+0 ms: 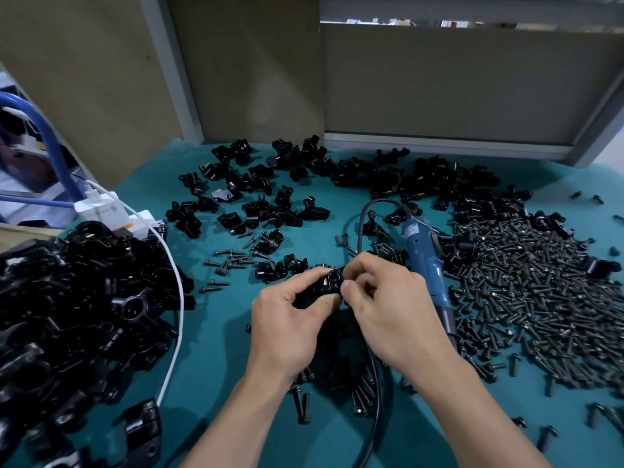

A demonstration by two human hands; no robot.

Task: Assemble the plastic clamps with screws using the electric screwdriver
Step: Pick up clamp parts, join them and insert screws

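Note:
My left hand (pixel 290 319) grips a black plastic clamp (pixel 329 282) above the middle of the teal table (pixel 216 352). My right hand (pixel 388 305) meets it from the right, its fingertips pinched at the clamp's right side; what they pinch is hidden. The blue electric screwdriver (pixel 427 261) lies on the table just behind my right hand, its black cable (pixel 363 221) looping to the left. A big heap of dark screws (pixel 530 298) covers the right side. Loose clamp parts (pixel 270 187) are spread across the back.
A tall pile of black clamps (pixel 77 315) fills the left. A white cable (pixel 177 298) runs over it from a white power adapter (pixel 101 207). Several loose screws (pixel 229 261) lie mid-table and near my wrists (pixel 361 396). Cardboard panels (pixel 456 82) stand behind the table.

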